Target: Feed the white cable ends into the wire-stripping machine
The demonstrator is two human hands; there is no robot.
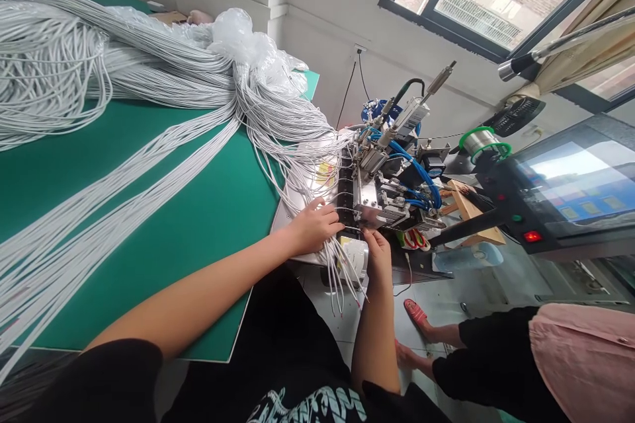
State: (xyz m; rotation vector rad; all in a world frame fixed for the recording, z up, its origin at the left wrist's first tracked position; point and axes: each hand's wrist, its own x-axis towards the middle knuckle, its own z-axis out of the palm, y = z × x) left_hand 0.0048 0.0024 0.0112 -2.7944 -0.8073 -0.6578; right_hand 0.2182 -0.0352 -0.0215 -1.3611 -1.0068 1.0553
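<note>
My left hand (315,228) is closed on a white cable at the near edge of the machine, its fingertips beside the dark fixture strip (346,182). Across a short gap, my right hand (378,248) pinches the cable's end just below the machine's metal head (370,201). Other white cables (292,168) run under and past my left hand. Several of their loose ends (342,277) hang down between my forearms. More cables lie side by side over the strip, leading into the machine. The exact tip between my right fingers is too small to make out.
Bundled white cables (173,73) and clear plastic bags (253,46) cover part of the green table (163,277). Right of the machine stand a solder wire spool (483,144) and a tilted screen (575,178). Another person in a pink top (585,350) stands at the lower right.
</note>
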